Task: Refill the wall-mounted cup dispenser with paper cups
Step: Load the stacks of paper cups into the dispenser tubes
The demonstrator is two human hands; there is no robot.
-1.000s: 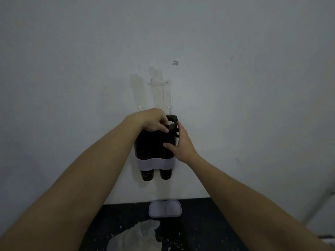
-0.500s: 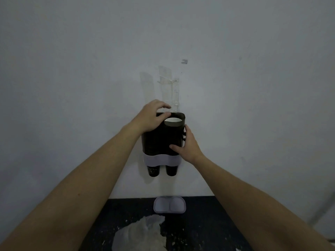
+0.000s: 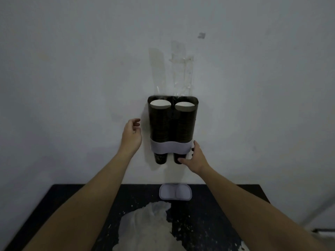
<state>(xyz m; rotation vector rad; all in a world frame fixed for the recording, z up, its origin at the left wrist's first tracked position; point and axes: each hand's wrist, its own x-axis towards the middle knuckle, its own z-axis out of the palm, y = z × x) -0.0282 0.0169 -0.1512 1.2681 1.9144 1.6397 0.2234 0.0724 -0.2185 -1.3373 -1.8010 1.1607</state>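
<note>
The wall-mounted cup dispenser [image 3: 172, 146] has two dark tubes side by side and a pale band near its bottom. Each tube holds a stack of dark paper cups; white cup insides show at the top left [image 3: 160, 104] and top right [image 3: 185, 106]. Cup bottoms stick out below the band [image 3: 160, 158]. My left hand [image 3: 132, 134] hovers just left of the dispenser, fingers loosely curled, holding nothing. My right hand [image 3: 194, 158] is at the lower right corner, thumb touching the right cup bottom, fingers straight beside the band.
A pale two-hollow lid [image 3: 175, 192] lies on the dark table [image 3: 72, 205] against the wall below the dispenser. A crumpled clear plastic bag [image 3: 146, 227] lies nearer me. Strips of clear tape [image 3: 181, 73] cling to the wall above the dispenser.
My left hand has come off the top of the left tube and dropped beside the dispenser. My right hand has slid down from the right tube's side to its lower corner.
</note>
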